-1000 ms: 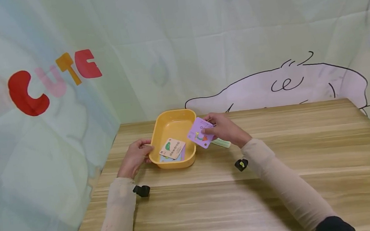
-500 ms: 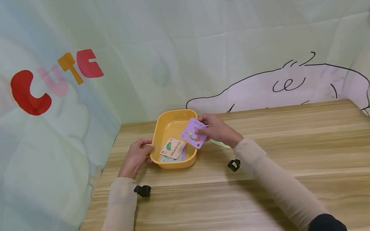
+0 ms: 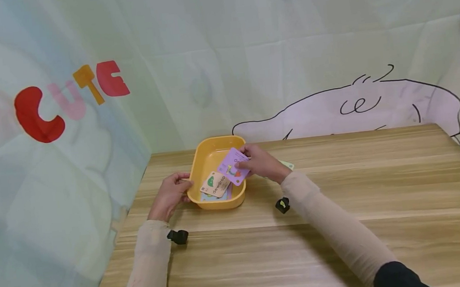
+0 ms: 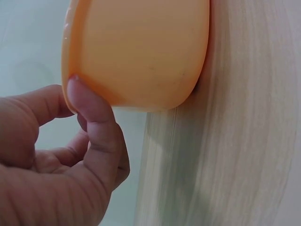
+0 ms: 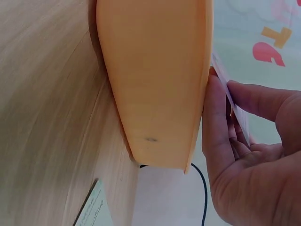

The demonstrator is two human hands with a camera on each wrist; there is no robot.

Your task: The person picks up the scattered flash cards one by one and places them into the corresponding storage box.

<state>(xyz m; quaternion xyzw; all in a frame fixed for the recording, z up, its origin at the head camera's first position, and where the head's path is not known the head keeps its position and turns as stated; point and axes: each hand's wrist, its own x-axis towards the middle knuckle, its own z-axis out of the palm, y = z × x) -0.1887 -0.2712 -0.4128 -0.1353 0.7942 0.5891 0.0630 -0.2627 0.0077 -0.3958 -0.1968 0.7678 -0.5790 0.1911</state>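
My left hand (image 3: 170, 195) pinches the left rim of a yellow plastic bin (image 3: 199, 158); the left wrist view shows thumb and finger on either side of that rim (image 4: 66, 52). Over the bin's right rim, my right hand (image 3: 264, 162) holds a purple picture card (image 3: 228, 162) between thumb and fingers. Seen from the right wrist, this card (image 5: 242, 123) stands tilted just above the rim. Inside the bin lies a beige card (image 3: 213, 184) printed "dewdrop", on top of a blue and purple card (image 3: 210, 197). The purple card overlaps the beige one's corner in the head view.
A pale green card (image 3: 287, 165) lies on the wooden table (image 3: 342, 188) right of the bin, partly hidden behind my right hand; its printed face (image 5: 96, 209) shows in the right wrist view. A printed fabric backdrop (image 3: 189, 64) rises behind the table and along the left.
My right hand has moved left with the purple card, from beside the bin's right rim to over the bin. More of the green card's far end shows. My left hand keeps its grip.
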